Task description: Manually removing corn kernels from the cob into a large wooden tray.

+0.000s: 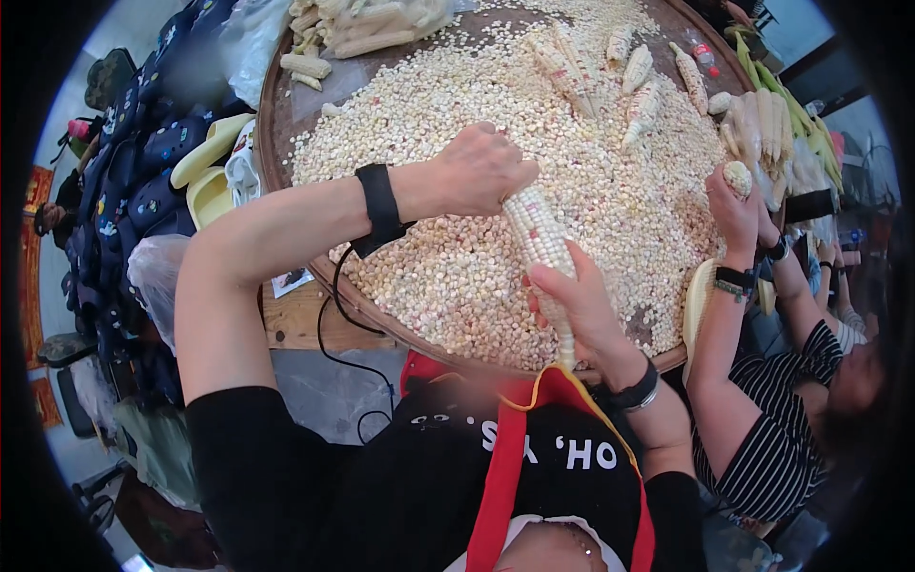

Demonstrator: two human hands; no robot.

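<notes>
A cob of pale corn (pixel 534 224) with a few reddish kernels slants over the heap of loose kernels (pixel 429 124). Around its lower part my right hand (pixel 581 296) is closed, thumb lying along the rows. My left hand (pixel 484 172) is closed in a fist at the cob's upper end, touching it. The fingertips of that hand are hidden behind its back and the cob. Beneath both hands, a wide round brown tray (pixel 276 143) holds the kernels.
Several unshelled cobs (pixel 640 105) lie on the heap's far right. Stripped cobs (pixel 376 29) are piled at the far left. At right, a co-worker's hands (pixel 739 210) hold another cob. A black cable (pixel 334 353) hangs near my left arm, beside yellow slippers (pixel 210 167).
</notes>
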